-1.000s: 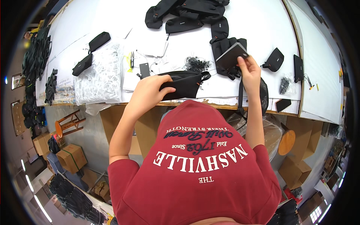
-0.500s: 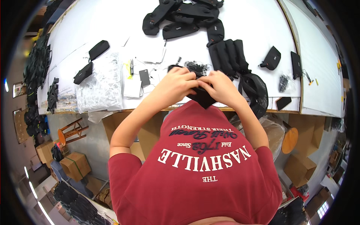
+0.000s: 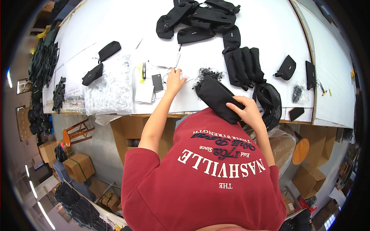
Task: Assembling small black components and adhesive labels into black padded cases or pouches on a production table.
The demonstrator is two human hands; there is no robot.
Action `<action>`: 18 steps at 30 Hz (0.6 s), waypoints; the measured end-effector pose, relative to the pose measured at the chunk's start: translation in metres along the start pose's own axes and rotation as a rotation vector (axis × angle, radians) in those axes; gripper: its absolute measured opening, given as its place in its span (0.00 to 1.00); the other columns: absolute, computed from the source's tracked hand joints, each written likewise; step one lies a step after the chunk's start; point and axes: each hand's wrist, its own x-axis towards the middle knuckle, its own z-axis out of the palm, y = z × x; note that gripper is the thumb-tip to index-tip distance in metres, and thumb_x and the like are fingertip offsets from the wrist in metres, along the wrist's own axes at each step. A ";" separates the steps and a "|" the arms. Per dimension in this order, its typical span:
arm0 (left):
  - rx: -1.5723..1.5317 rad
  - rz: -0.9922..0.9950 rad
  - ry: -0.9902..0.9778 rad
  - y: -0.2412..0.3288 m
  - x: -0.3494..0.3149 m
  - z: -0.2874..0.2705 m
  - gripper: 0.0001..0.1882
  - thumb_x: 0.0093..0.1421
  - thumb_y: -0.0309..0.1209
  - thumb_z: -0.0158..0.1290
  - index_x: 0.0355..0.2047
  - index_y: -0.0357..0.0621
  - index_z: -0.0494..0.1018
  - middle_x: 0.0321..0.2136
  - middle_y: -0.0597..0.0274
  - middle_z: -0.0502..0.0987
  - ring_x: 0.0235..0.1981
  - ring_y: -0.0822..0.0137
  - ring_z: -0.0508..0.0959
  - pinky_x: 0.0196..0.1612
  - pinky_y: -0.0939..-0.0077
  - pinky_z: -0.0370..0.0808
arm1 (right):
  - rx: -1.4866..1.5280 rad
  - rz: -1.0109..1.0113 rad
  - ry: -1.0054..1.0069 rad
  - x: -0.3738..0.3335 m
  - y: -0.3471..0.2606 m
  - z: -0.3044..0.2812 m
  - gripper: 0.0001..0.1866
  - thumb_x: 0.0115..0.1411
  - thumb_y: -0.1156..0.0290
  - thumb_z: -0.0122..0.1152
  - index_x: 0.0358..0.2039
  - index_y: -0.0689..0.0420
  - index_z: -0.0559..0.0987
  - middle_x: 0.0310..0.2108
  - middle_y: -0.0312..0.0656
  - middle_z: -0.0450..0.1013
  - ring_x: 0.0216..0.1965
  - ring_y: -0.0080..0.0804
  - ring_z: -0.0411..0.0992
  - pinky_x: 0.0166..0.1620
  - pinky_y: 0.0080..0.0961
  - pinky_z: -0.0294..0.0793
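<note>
my right hand (image 3: 250,111) is closed on a black pouch (image 3: 216,96), thumb laid across the near face and the other fingers curled round the upper edge by its near end. the pouch slants away from that grip toward ten o'clock, its far end right by a tangle of thin black cords (image 3: 210,73), its near end over the table edge against my red shirt (image 3: 208,161).

my left hand (image 3: 175,82) is out at ten o'clock from the right one, over the white table (image 3: 269,30), fingers loosely spread and a little bent. whether its fingertips touch anything, i cannot tell. just beside it at nine o'clock lies a dark grey card (image 3: 157,82), with a stack of white cards (image 3: 144,94) at eight and small black snips (image 3: 144,71) at ten. further out toward nine sits a clear bag of white pieces (image 3: 108,86).

from my right hand, a row of black pouches (image 3: 243,67) lies at twelve o'clock, and a larger heap of pouches (image 3: 198,20) well apart at eleven. a lone pouch (image 3: 286,67) rests at one, a small bag of black bits (image 3: 298,93) at two, and a flat dark rectangle (image 3: 296,113) at three, near the table edge.
</note>
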 end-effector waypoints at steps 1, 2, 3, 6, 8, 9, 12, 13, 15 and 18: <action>-0.032 0.030 0.028 0.000 -0.001 0.003 0.20 0.46 0.36 0.62 0.38 0.46 0.70 0.41 0.53 0.64 0.44 0.53 0.67 0.45 0.62 0.67 | -0.005 -0.002 0.008 -0.001 0.001 0.001 0.17 0.52 0.59 0.62 0.33 0.62 0.78 0.27 0.45 0.74 0.29 0.39 0.72 0.34 0.28 0.68; -0.034 0.034 0.024 0.000 -0.001 0.005 0.20 0.46 0.36 0.62 0.38 0.46 0.70 0.41 0.53 0.64 0.44 0.53 0.67 0.45 0.62 0.67 | -0.005 0.004 0.011 -0.002 0.002 0.002 0.17 0.52 0.59 0.62 0.33 0.62 0.78 0.27 0.45 0.74 0.29 0.39 0.72 0.34 0.28 0.68; -0.051 0.070 0.065 0.000 -0.001 0.007 0.18 0.45 0.36 0.62 0.36 0.46 0.71 0.40 0.54 0.64 0.44 0.53 0.66 0.45 0.62 0.66 | 0.027 -0.003 0.024 -0.002 0.001 0.005 0.17 0.52 0.59 0.62 0.33 0.62 0.79 0.26 0.45 0.73 0.29 0.40 0.71 0.33 0.28 0.68; -0.062 0.159 0.141 -0.002 -0.001 0.008 0.16 0.45 0.34 0.62 0.32 0.44 0.71 0.38 0.55 0.66 0.41 0.56 0.68 0.42 0.65 0.67 | -0.023 -0.026 0.062 -0.002 -0.007 0.010 0.17 0.51 0.59 0.62 0.32 0.61 0.79 0.23 0.43 0.70 0.27 0.40 0.69 0.31 0.30 0.67; -0.057 0.210 0.180 0.000 -0.001 0.007 0.15 0.45 0.33 0.63 0.31 0.42 0.71 0.36 0.57 0.68 0.38 0.59 0.70 0.40 0.68 0.68 | -0.106 -0.045 0.084 -0.003 -0.012 0.013 0.16 0.51 0.59 0.62 0.31 0.61 0.79 0.22 0.43 0.69 0.25 0.41 0.68 0.30 0.31 0.66; -0.356 0.028 0.135 0.012 0.002 -0.002 0.15 0.46 0.32 0.63 0.31 0.41 0.70 0.33 0.59 0.70 0.34 0.63 0.71 0.37 0.71 0.68 | -0.128 -0.096 0.109 -0.002 -0.011 0.016 0.16 0.51 0.59 0.62 0.30 0.60 0.80 0.21 0.42 0.67 0.25 0.41 0.68 0.30 0.31 0.66; -0.854 -0.013 0.189 0.069 0.002 -0.058 0.13 0.48 0.27 0.61 0.32 0.36 0.70 0.28 0.64 0.75 0.25 0.75 0.72 0.31 0.82 0.69 | -0.222 -0.223 0.204 -0.002 -0.009 0.021 0.13 0.49 0.59 0.63 0.27 0.56 0.80 0.19 0.40 0.65 0.24 0.38 0.67 0.29 0.32 0.65; -0.853 0.110 0.136 0.089 -0.006 -0.084 0.11 0.48 0.26 0.60 0.32 0.37 0.71 0.28 0.63 0.76 0.26 0.74 0.73 0.32 0.81 0.69 | -0.247 -0.252 0.210 -0.004 -0.013 0.021 0.12 0.49 0.60 0.64 0.28 0.56 0.80 0.20 0.40 0.64 0.24 0.38 0.66 0.30 0.31 0.65; -0.785 0.351 -0.016 0.120 -0.026 -0.127 0.08 0.49 0.24 0.58 0.31 0.39 0.74 0.27 0.63 0.76 0.28 0.71 0.74 0.33 0.79 0.70 | -0.276 -0.283 0.207 -0.007 -0.019 0.020 0.12 0.48 0.62 0.65 0.28 0.57 0.80 0.20 0.40 0.64 0.25 0.38 0.66 0.30 0.31 0.65; -0.378 0.629 -0.291 0.140 -0.041 -0.155 0.07 0.51 0.27 0.56 0.32 0.43 0.78 0.30 0.64 0.76 0.39 0.64 0.70 0.45 0.72 0.66 | -0.291 -0.318 0.171 -0.008 -0.025 0.022 0.10 0.48 0.63 0.65 0.28 0.54 0.80 0.19 0.39 0.63 0.23 0.37 0.65 0.29 0.30 0.64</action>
